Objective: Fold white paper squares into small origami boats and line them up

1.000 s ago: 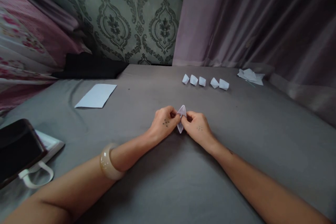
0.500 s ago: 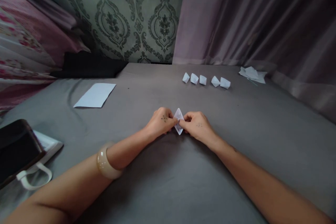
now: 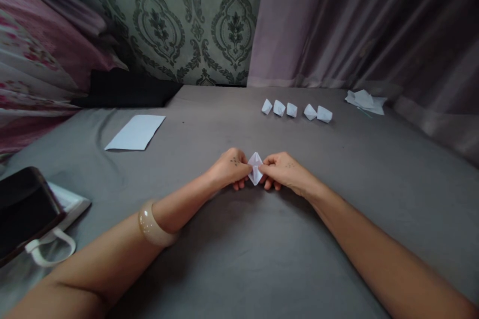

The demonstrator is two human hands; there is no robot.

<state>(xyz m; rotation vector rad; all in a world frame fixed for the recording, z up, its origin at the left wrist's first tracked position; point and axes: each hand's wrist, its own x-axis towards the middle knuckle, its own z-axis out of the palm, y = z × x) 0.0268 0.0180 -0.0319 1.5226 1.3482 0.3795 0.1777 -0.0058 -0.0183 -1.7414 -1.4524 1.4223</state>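
Between my hands is a small folded white paper (image 3: pixel 255 172), diamond-shaped from above, with a crease line down its middle. My left hand (image 3: pixel 235 165) pinches its left side between thumb and fingers. On the opposite side my right hand (image 3: pixel 284 171) grips it the same way, the thumb resting at the inner edge. The fingertips beneath the paper are partly hidden. A cream bangle (image 3: pixel 151 225) circles my left wrist.
Several folded paper pieces (image 3: pixel 279 108) stand in a row at the back right, with loose paper scraps (image 3: pixel 365 101) beyond them. A white sheet (image 3: pixel 136 132) lies to the left. A phone (image 3: pixel 28 212) rests on a white object with a looped strap at far left.
My right thumb has drawn back from the paper's middle toward its right edge, and the fold looks wider open. The camera view has shifted slightly.
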